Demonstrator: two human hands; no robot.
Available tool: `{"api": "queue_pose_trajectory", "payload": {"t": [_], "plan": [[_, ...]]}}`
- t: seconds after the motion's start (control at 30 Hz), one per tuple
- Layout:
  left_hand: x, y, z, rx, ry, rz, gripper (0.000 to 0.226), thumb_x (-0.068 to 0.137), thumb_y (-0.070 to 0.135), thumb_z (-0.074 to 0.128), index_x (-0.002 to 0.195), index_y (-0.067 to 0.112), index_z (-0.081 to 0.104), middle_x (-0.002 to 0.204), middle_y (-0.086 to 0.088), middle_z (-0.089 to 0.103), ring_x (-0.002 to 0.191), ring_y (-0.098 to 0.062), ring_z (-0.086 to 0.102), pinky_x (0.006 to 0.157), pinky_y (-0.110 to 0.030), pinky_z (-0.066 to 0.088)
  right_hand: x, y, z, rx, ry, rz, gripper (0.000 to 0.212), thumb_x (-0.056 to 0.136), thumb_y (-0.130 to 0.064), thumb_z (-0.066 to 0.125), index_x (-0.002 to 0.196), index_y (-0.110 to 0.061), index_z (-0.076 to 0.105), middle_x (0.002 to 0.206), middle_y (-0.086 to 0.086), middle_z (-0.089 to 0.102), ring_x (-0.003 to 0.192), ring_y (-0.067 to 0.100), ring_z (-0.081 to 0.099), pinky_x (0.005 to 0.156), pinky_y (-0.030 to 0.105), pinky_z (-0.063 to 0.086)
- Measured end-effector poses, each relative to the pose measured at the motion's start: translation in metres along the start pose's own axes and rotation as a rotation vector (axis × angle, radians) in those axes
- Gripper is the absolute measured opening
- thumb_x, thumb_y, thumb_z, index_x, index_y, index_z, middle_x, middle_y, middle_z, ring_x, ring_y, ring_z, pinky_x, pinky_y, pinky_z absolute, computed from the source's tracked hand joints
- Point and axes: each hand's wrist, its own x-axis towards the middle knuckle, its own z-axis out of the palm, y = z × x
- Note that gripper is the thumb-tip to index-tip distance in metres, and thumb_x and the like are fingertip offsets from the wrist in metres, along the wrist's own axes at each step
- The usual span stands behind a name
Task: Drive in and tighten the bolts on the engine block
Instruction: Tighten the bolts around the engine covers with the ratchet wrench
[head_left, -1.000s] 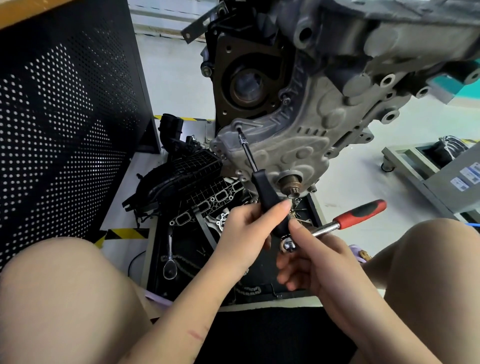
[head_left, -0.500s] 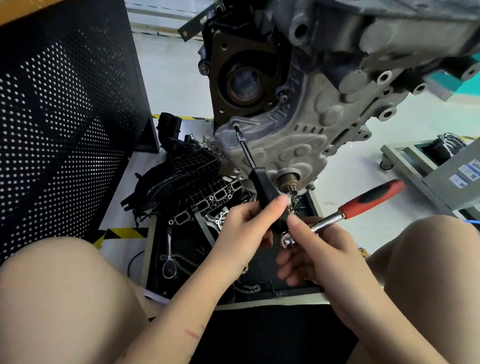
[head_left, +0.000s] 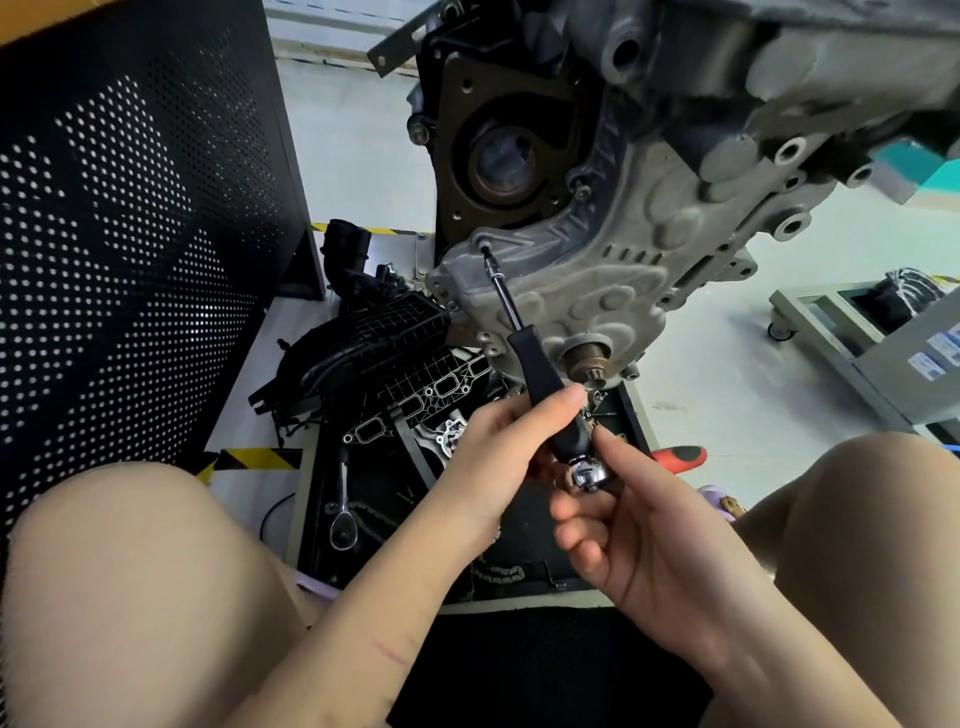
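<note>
The grey engine block (head_left: 649, 249) hangs above me. A black-handled driver (head_left: 540, 374) runs up from my hands, its thin shaft tip seated on a bolt (head_left: 484, 243) at the cover's left edge. My left hand (head_left: 498, 457) pinches the driver handle between thumb and fingers. My right hand (head_left: 639, 525) grips a ratchet wrench (head_left: 589, 475) whose chrome head is fitted on the driver's lower end. The ratchet's red handle tip (head_left: 680, 458) shows just past my right hand; most of the handle is hidden.
A black tray (head_left: 311, 499) on the floor holds a black manifold (head_left: 374, 338), a gasket, a chain and a spare ratchet (head_left: 343, 514). A black perforated panel (head_left: 130, 234) stands at the left. A grey cart (head_left: 883, 343) sits at the right. My knees flank the tray.
The ratchet's red handle has swung back down and toward me, now mostly hidden behind my right hand. My left hand keeps its pinch on the driver, whose tip stays on the bolt.
</note>
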Motion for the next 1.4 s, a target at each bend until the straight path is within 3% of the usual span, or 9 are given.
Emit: {"api": "queue_pose_trajectory", "payload": {"t": [0.3,0.47,0.57,0.7,0.9,1.03,1.17,1.3,1.4], "plan": [[0.0,-0.003,0.001,0.115,0.1,0.04,0.023,0.066,0.038,0.074,0.053,0.021,0.066,0.053,0.002,0.055,0.052,-0.012,0.049,0.05,-0.016,0.039,-0.003,0.008,0.002,-0.404,0.121,-0.407,0.038,0.07,-0.037,0.057,0.079,0.0,0.055,0.048,0.008,0.059,0.038,0.018,0.055,0.036,0.022,0.044],[-0.003,0.001,0.005,0.119,0.148,0.094,0.073,0.053,0.054,0.067,0.091,-0.009,0.062,0.085,-0.025,0.058,0.077,-0.025,0.052,0.075,-0.037,0.039,-0.002,0.011,-0.002,-0.88,0.25,-0.721,0.03,0.07,-0.055,0.055,0.078,-0.025,0.056,0.06,-0.004,0.063,0.053,0.019,0.061,0.053,0.04,0.053],[-0.003,0.001,0.003,0.156,0.135,0.081,0.069,0.054,0.055,0.066,0.087,-0.005,0.063,0.083,-0.026,0.06,0.074,-0.022,0.055,0.073,-0.035,0.041,-0.002,0.011,0.0,-0.846,0.235,-0.711,0.038,0.066,-0.057,0.053,0.08,-0.022,0.056,0.059,-0.001,0.063,0.05,0.02,0.061,0.05,0.038,0.053],[-0.001,0.003,0.0,0.143,0.093,0.005,0.03,0.064,0.049,0.065,0.064,0.02,0.07,0.066,-0.004,0.06,0.061,-0.015,0.054,0.058,-0.023,0.042,-0.002,0.008,0.0,-0.471,0.131,-0.473,0.036,0.067,-0.038,0.059,0.079,-0.004,0.056,0.05,0.007,0.06,0.039,0.019,0.056,0.036,0.023,0.045],[-0.001,0.005,-0.002,0.061,0.034,-0.023,0.026,0.069,0.041,0.06,0.06,0.018,0.067,0.061,-0.001,0.06,0.054,-0.016,0.05,0.054,-0.025,0.04,-0.003,0.001,-0.002,-0.138,0.04,-0.2,0.034,0.067,-0.034,0.058,0.048,-0.007,0.065,0.05,0.016,0.058,0.034,0.017,0.054,0.032,0.017,0.041],[0.0,0.004,-0.002,0.05,0.022,0.009,0.024,0.068,0.037,0.06,0.055,0.018,0.066,0.056,0.002,0.059,0.048,-0.01,0.048,0.047,-0.017,0.04,-0.002,-0.002,-0.002,0.028,0.018,-0.069,0.033,0.063,-0.034,0.057,0.057,-0.004,0.067,0.047,0.011,0.056,0.03,0.013,0.051,0.029,0.012,0.037],[0.0,0.002,-0.001,0.079,0.077,0.039,0.025,0.067,0.036,0.061,0.062,0.013,0.058,0.054,0.001,0.05,0.044,-0.007,0.044,0.044,-0.014,0.037,-0.003,-0.001,0.001,-0.081,0.039,-0.123,0.036,0.064,-0.036,0.055,0.048,-0.007,0.069,0.046,0.011,0.057,0.032,0.013,0.052,0.031,0.014,0.039],[0.0,-0.001,-0.002,0.2,0.124,0.089,0.031,0.067,0.043,0.064,0.061,0.014,0.059,0.051,0.002,0.046,0.043,-0.005,0.042,0.047,-0.015,0.035,-0.004,0.003,0.0,-0.319,0.115,-0.329,0.036,0.067,-0.036,0.058,0.078,-0.002,0.054,0.049,0.011,0.059,0.037,0.018,0.055,0.034,0.021,0.043],[0.0,-0.002,-0.002,0.282,0.147,0.115,0.034,0.059,0.056,0.063,0.054,0.022,0.06,0.053,0.0,0.047,0.046,-0.007,0.043,0.048,-0.017,0.035,-0.003,0.005,-0.001,-0.636,0.2,-0.564,0.022,0.074,-0.038,0.063,0.083,-0.018,0.058,0.051,0.006,0.06,0.041,0.02,0.057,0.039,0.026,0.047]]}}
